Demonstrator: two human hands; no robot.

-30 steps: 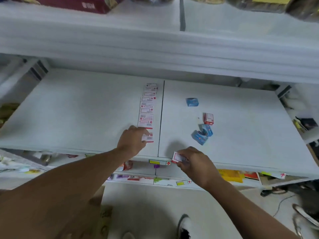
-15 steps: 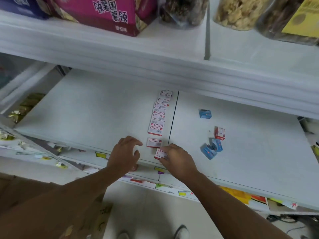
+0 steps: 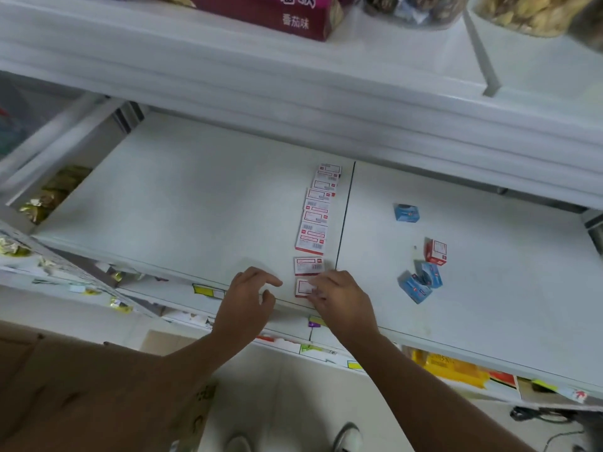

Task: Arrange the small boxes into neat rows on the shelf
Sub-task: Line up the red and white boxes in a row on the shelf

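Red-white box point(image 3: 301, 287) moved into row's front end, right hand point(image 3: 339, 296) pinching; left hand point(image 3: 248, 298) relaxed.

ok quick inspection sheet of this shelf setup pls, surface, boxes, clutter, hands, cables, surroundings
surface: white shelf, a dark seam down its middle
job's things: row of red-and-white boxes left of the seam; newest box at its near end; loose red box and blue boxes right of it
clutter: nothing seen
grippers: right hand holds the newest box; left hand beside it, holding nothing
cables: black cable on the floor
surroundings: snack box on the upper shelf
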